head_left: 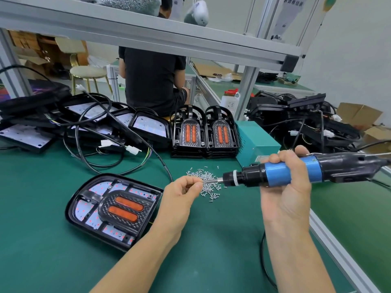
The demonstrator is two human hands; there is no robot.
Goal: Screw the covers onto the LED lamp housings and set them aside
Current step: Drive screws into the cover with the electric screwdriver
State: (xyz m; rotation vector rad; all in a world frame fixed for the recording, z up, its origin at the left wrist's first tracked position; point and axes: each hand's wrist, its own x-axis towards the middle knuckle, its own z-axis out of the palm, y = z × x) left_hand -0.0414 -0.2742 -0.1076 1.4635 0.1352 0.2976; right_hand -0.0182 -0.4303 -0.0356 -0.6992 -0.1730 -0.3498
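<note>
A black LED lamp housing lies flat on the green mat, with a cover bearing two orange lenses set in it. My right hand grips a blue and black electric screwdriver, held level with its bit pointing left. My left hand pinches something small at the bit's tip, right over a heap of small silver screws. The pinched item is too small to identify.
Two stacks of orange-lens covers stand behind the screws, beside a teal box. Uncovered housings with tangled cables pile at the left, finished black lamps at the right. A person in black sits beyond the bench.
</note>
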